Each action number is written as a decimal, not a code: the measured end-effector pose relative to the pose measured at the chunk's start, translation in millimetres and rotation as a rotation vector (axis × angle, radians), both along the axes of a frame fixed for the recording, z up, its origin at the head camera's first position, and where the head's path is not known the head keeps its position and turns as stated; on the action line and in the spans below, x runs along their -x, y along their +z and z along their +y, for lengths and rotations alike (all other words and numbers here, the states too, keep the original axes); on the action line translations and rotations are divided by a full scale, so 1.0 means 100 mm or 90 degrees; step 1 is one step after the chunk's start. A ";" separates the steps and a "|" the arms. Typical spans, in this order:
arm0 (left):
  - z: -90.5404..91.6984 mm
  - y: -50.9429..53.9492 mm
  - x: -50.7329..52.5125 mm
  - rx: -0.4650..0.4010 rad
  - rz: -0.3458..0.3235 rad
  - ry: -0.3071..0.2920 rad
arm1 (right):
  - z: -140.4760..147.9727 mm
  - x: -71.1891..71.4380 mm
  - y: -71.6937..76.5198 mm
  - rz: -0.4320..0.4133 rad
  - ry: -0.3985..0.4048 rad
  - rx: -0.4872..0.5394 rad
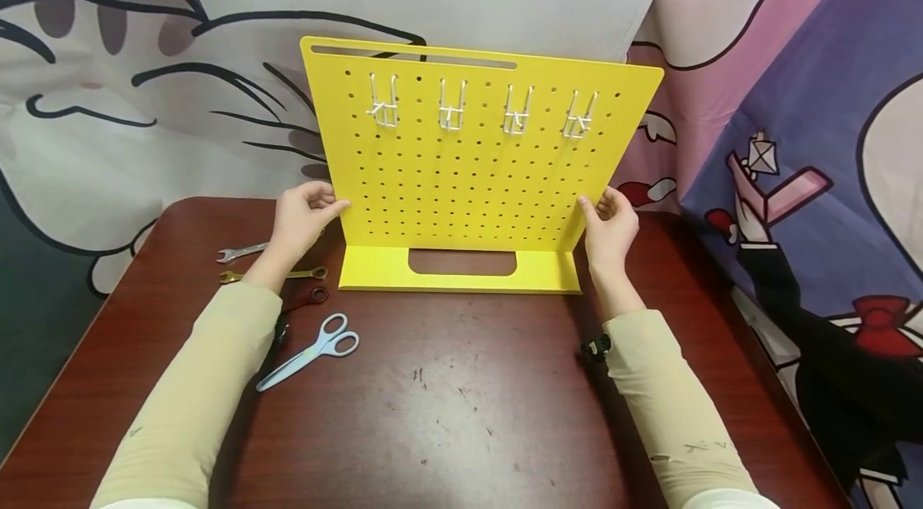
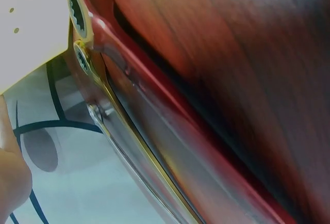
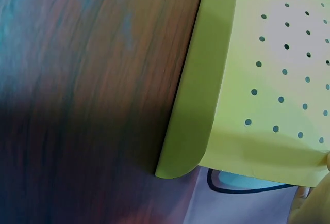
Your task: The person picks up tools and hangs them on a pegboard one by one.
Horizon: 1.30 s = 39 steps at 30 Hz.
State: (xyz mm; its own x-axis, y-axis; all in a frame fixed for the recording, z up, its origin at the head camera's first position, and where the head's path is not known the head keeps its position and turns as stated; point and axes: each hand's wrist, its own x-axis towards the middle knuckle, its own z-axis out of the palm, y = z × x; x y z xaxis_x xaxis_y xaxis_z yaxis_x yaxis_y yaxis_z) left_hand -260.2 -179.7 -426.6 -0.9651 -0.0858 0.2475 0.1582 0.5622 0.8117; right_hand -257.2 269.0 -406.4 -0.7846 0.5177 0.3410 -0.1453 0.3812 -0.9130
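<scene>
A yellow pegboard (image 1: 461, 172) stands upright on its flat foot (image 1: 375, 268) at the far side of the table. Several white wire hooks (image 1: 452, 116) hang in a row across its upper part. My left hand (image 1: 299, 219) pinches the board's left edge low down, thumb on the front face. At the opposite edge my right hand (image 1: 611, 232) does the same, its other fingers behind the board. The right wrist view shows the board's lower corner (image 3: 232, 154) and part of that hand (image 3: 312, 203). Both grips are partly hidden.
Left of the board lie a silver wrench (image 1: 245, 252), a gold wrench (image 1: 306, 273) and a red wrench (image 1: 317, 296), partly covered by my left arm. Light blue scissors (image 1: 310, 353) rest nearer me on the brown table (image 1: 461, 413). Printed cloth hangs behind.
</scene>
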 end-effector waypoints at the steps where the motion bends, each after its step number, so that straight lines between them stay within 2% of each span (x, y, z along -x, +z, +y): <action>1: -0.01 0.00 0.00 -0.002 -0.001 0.000 | -0.01 0.00 0.00 0.002 0.001 0.003; 9: -0.05 0.04 -0.03 -0.006 0.004 0.006 | -0.05 0.00 -0.02 0.006 0.009 -0.006; 15: -0.04 0.03 -0.05 -0.011 0.007 0.009 | 0.00 0.00 -0.02 -0.003 0.028 -0.026; 22: 0.02 0.02 -0.05 -0.015 0.012 0.010 | 0.14 -0.03 0.02 -0.019 0.033 -0.093; 25: 0.04 0.02 -0.06 -0.013 0.012 0.009 | 0.20 -0.05 0.08 0.003 0.024 -0.114; 31: 0.06 0.01 -0.05 -0.021 0.020 0.004 | 0.30 -0.07 0.35 0.115 -0.002 -0.141; 35: 0.05 0.01 -0.06 -0.028 0.037 0.001 | 0.32 -0.06 0.65 0.186 -0.007 -0.166; 39: 0.05 0.00 -0.06 -0.023 0.045 0.000 | 0.31 -0.05 0.98 0.224 -0.016 -0.201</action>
State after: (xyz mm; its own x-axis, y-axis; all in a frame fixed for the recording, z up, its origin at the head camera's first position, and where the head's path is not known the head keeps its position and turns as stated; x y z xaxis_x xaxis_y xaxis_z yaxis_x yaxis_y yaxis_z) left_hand -253.9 -175.1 -426.8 -0.9454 -0.0967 0.3112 0.2151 0.5323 0.8187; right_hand -252.3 299.8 -308.6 -0.5823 0.3628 0.7275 -0.4123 0.6394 -0.6490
